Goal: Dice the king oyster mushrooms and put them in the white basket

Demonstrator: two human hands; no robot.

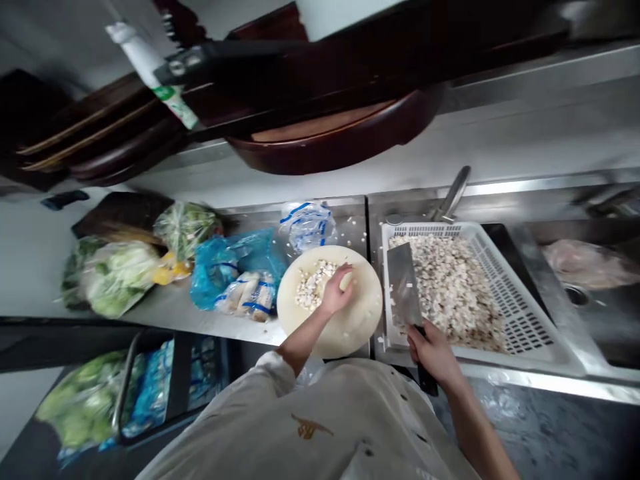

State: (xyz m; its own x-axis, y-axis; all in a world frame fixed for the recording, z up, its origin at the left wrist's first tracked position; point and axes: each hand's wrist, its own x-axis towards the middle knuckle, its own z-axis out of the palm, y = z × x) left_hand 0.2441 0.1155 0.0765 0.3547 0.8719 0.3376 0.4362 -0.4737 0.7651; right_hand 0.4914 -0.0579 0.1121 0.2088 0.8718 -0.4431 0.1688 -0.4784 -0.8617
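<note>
My right hand point(434, 350) is wrapped round the black handle of a cleaver point(405, 283). Its broad blade lies over the left side of a white perforated basket point(525, 293), with small bits stuck to the metal. Chopped, pale and brownish mushroom pieces point(457, 287) fill much of that basket. On a round cream cutting board point(345, 333), my left hand point(339, 290) rests beside a small heap of diced white pieces point(313, 285). Its thumb and fingers stand apart, with a pale patch between them that could be board or food.
Left of the board lie a blue plastic bag point(205, 273), packed mushrooms point(247, 293) and bagged greens point(120, 277). A crumpled clear bag point(309, 227) sits behind it. Overhead hangs a shelf with dark red trays point(340, 143). A faucet point(455, 190) and sink point(610, 320) are at right.
</note>
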